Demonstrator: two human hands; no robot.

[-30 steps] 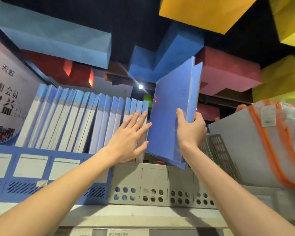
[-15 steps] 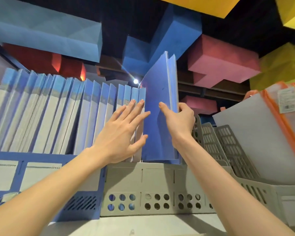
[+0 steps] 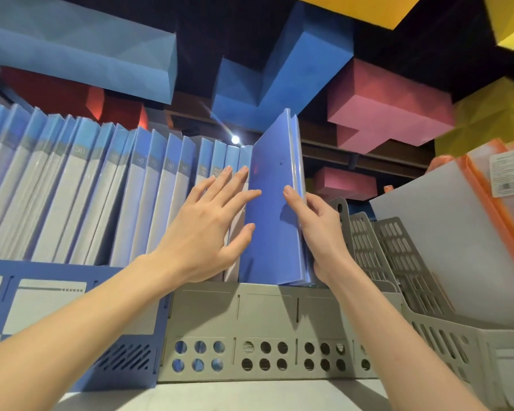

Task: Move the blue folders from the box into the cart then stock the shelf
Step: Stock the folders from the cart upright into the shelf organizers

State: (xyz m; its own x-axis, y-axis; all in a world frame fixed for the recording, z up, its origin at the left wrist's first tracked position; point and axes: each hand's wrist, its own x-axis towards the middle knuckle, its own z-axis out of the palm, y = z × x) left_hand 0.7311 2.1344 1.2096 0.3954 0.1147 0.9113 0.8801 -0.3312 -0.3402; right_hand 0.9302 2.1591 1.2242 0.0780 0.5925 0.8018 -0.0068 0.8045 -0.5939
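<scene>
At the right hand [image 3: 318, 229]: thumb laid on the front cover, fingers curled behind. I read it as grasping the deep blue plastic folder [image 3: 272, 209] by its right edge.
At the left hand [image 3: 202, 235]: fingers straight and spread, holding nothing. The fingertips press the spines at the end of the row, and the index finger touches the blue cover.
Folder: upright, with its bottom edge down inside the grey perforated plastic file rack [image 3: 264, 321] and resting against the last of the pale blue-and-white folders [image 3: 101, 197]. A second cover edge shows behind it, and I cannot tell whether that makes one folder or two.
Change: a second ago it was raised and tilted above the rack. Now it is seated and nearly square with the row.
Meaning: I judge this one as good as stocked. Letting go and fetching the next is what remains.
Around: a blue plastic file rack [image 3: 72, 307] holds most of the row on the left. Empty grey dividers [image 3: 398, 256] stand to the right, then translucent pouches with orange edging [image 3: 472, 232]. All of it sits on the white shelf [image 3: 250, 396].
Box and cart: not in view.
</scene>
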